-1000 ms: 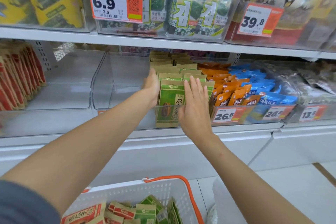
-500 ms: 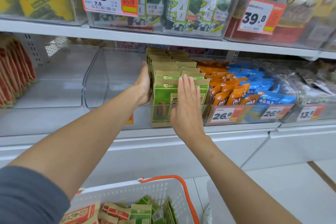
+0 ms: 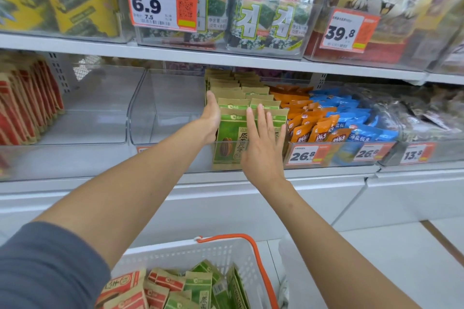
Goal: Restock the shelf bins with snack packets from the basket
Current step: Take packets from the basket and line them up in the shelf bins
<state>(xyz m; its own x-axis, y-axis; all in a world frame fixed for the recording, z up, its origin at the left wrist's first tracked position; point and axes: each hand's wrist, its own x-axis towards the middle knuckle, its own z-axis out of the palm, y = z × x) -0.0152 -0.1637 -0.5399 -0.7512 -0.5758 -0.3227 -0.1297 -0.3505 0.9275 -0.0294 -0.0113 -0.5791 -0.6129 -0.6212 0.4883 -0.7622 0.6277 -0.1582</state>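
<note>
Left hand [image 3: 212, 118] presses flat against the side of the green snack packets [image 3: 232, 138]; right hand [image 3: 263, 143], fingers straight, rests on their front; basket [image 3: 200, 256] below both hands

seed packets [image 3: 229, 138]: green, tan tops
middle-right packets [image 3: 310, 129]: orange
packets further right [image 3: 361, 133]: blue
basket [image 3: 226, 251]: white, orange rim

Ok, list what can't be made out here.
All head view.
- Basket: contents cut off by the bottom edge.
- Price tag under the green packets: left forearm hides all but a corner.
- Their front-right print: right hand covers it.
- Far-right dark packets: blurred, unreadable.
</note>
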